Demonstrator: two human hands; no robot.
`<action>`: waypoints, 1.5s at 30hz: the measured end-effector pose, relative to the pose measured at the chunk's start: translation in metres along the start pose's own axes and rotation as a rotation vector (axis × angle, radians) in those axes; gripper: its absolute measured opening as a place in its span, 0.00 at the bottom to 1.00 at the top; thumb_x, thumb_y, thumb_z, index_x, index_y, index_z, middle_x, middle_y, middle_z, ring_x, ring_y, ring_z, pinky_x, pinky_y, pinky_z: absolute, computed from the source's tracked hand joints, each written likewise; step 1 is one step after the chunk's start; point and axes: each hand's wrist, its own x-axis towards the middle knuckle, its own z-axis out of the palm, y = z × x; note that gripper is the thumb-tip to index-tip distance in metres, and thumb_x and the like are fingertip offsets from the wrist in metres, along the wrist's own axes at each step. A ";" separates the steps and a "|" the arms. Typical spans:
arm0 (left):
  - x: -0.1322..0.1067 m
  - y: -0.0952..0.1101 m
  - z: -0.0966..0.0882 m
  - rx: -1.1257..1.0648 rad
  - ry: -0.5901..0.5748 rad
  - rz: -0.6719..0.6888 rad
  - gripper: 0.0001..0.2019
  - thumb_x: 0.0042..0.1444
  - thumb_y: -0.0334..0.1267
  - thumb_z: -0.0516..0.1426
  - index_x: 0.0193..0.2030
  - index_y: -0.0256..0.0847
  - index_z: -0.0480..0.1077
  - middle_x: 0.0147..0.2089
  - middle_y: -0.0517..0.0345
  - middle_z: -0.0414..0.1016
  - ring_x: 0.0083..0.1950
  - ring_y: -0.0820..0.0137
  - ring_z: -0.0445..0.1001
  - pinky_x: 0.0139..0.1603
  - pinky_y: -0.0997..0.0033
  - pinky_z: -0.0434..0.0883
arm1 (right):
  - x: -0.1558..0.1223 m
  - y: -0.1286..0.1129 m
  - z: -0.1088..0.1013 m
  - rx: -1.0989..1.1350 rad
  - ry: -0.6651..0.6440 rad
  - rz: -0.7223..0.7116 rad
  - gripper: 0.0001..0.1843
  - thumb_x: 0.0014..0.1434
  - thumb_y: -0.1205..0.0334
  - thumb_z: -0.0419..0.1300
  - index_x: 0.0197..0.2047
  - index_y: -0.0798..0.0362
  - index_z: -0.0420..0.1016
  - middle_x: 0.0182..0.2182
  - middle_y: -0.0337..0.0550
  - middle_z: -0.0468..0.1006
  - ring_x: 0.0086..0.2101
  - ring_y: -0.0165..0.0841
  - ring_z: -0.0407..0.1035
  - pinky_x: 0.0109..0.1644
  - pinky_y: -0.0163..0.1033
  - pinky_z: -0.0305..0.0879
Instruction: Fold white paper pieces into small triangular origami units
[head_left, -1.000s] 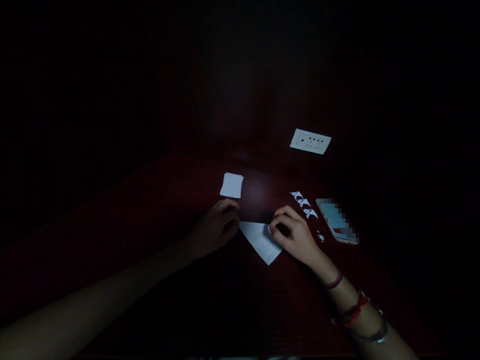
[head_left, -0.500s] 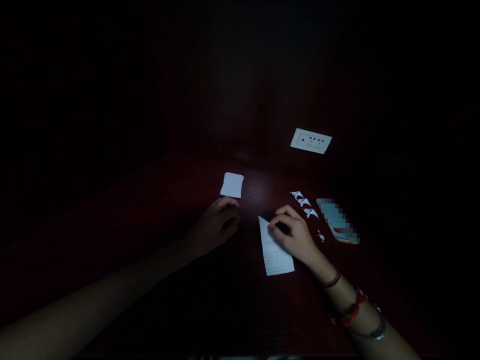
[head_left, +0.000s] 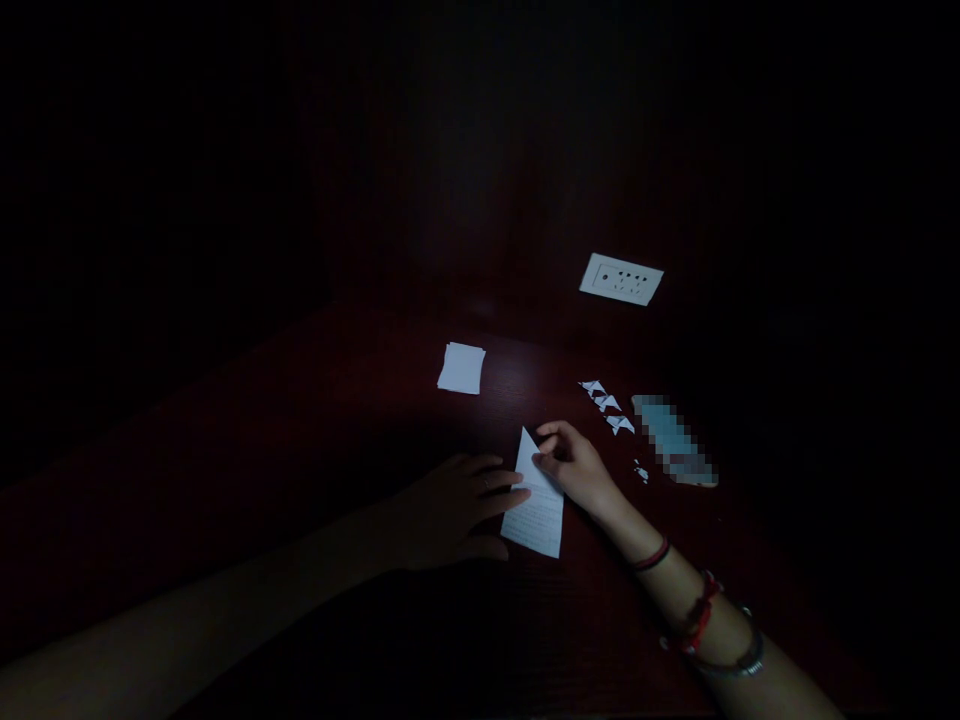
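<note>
A white paper sheet point(head_left: 536, 520) with faint lines of print lies on the dark red table, its far end narrowing to a point. My right hand point(head_left: 577, 470) pinches its right edge near that tip, thumb on top and fingers curled. From the left, my left hand point(head_left: 461, 510) reaches in with fingers spread, the fingertips resting on the sheet's left edge. Beyond the hands lies a small stack of white square papers point(head_left: 462, 369). A row of small folded paper pieces point(head_left: 606, 404) sits to the right of it.
A phone point(head_left: 675, 440) with a blurred-out screen lies on the right. Tiny white scraps point(head_left: 641, 472) are beside it. On the back wall is a white socket plate point(head_left: 621, 279). Much of the surroundings is dark.
My left hand has moved right and nearer, opening its fingers onto the sheet. The sheet has turned slightly, its near end shifting left. My right hand has moved a little left with it.
</note>
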 end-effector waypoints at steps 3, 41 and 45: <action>-0.002 -0.002 0.003 0.013 -0.012 -0.026 0.25 0.54 0.52 0.47 0.57 0.48 0.52 0.57 0.59 0.57 0.58 0.57 0.49 0.52 0.56 0.52 | 0.001 0.001 -0.003 -0.062 -0.067 -0.066 0.20 0.42 0.73 0.53 0.42 0.53 0.65 0.25 0.36 0.69 0.26 0.27 0.63 0.31 0.34 0.61; 0.002 -0.017 0.006 0.052 0.078 -0.100 0.18 0.57 0.39 0.47 0.55 0.45 0.55 0.48 0.58 0.65 0.47 0.67 0.62 0.48 0.67 0.57 | -0.010 -0.016 -0.024 -0.494 -0.438 -0.739 0.09 0.53 0.69 0.53 0.35 0.50 0.72 0.36 0.38 0.74 0.39 0.30 0.66 0.49 0.41 0.51; 0.004 -0.015 0.007 0.054 0.067 -0.114 0.16 0.57 0.37 0.46 0.53 0.44 0.57 0.47 0.57 0.64 0.47 0.67 0.61 0.47 0.67 0.58 | -0.010 -0.016 -0.025 -0.515 -0.451 -0.745 0.09 0.54 0.69 0.53 0.36 0.51 0.72 0.36 0.39 0.74 0.38 0.30 0.66 0.49 0.41 0.52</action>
